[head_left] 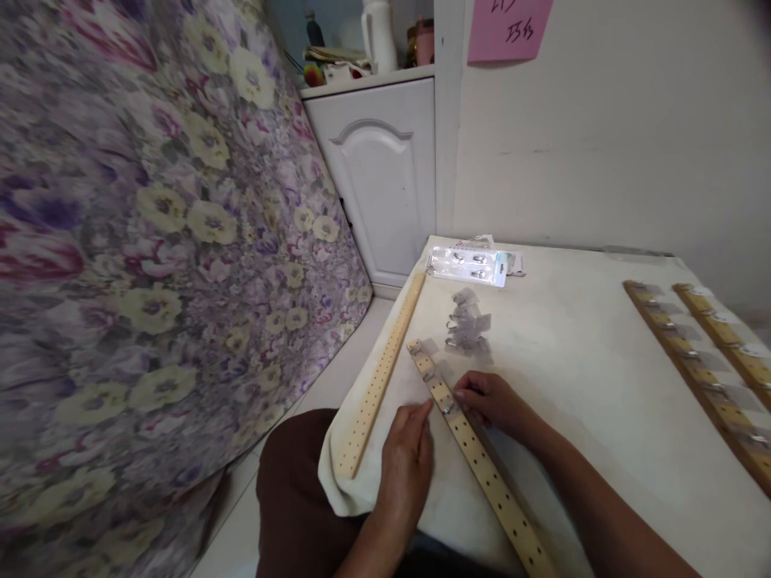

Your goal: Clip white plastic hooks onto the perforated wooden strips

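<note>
A pale wooden strip (489,482) with rows of dark holes lies slantwise on the cloth in front of me. Clear plastic pieces with small metal hooks (431,376) sit along its far end. My right hand (497,404) is closed in a pinch at the strip's right edge, on a clear hook piece (446,404). From the other side, my left hand (409,449) has its fingers curled together, with the tips against the strip's left edge. Beyond them lies a small pile of loose clear hook pieces (468,327).
A second holed strip (381,377) lies along the table's left edge. Hook packaging (467,266) rests at the back. Two strips fitted with hooks (692,361) lie at the right. A floral curtain (181,241) hangs left; a white cabinet (385,177) and wall stand behind.
</note>
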Demonstrator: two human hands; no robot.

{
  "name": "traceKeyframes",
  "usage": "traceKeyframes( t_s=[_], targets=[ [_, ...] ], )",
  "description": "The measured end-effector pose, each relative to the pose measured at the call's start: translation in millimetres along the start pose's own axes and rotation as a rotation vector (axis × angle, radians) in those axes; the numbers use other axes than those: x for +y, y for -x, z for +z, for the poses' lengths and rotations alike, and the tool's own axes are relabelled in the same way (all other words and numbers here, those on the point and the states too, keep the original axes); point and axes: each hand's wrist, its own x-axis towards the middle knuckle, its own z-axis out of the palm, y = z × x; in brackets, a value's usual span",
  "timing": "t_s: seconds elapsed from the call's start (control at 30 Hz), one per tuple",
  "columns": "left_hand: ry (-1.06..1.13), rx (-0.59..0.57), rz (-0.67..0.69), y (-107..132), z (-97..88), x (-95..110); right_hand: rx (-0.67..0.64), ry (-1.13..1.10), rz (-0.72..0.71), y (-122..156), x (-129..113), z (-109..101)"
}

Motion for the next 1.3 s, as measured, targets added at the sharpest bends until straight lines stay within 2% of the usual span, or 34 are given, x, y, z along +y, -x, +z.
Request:
traceKeyframes(
  t_s=[0.27, 0.57, 1.3],
  targets=[
    [-0.067, -0.035, 0.07, 2.0, 2.5, -9.7, 0.004, 0.016, -0.01, 0.0, -0.5, 0.5],
    [-0.199, -0.04, 0.165, 0.4, 4.7, -11.5, 0.009, 0.015, -0.005, 0.3, -1.1, 0.5],
    [-0.258, -0.056, 0.15, 0.0, 5.8, -9.1, 0.013, 0.06, -0.014, -0.2, 0.7, 0.3]
  ],
)
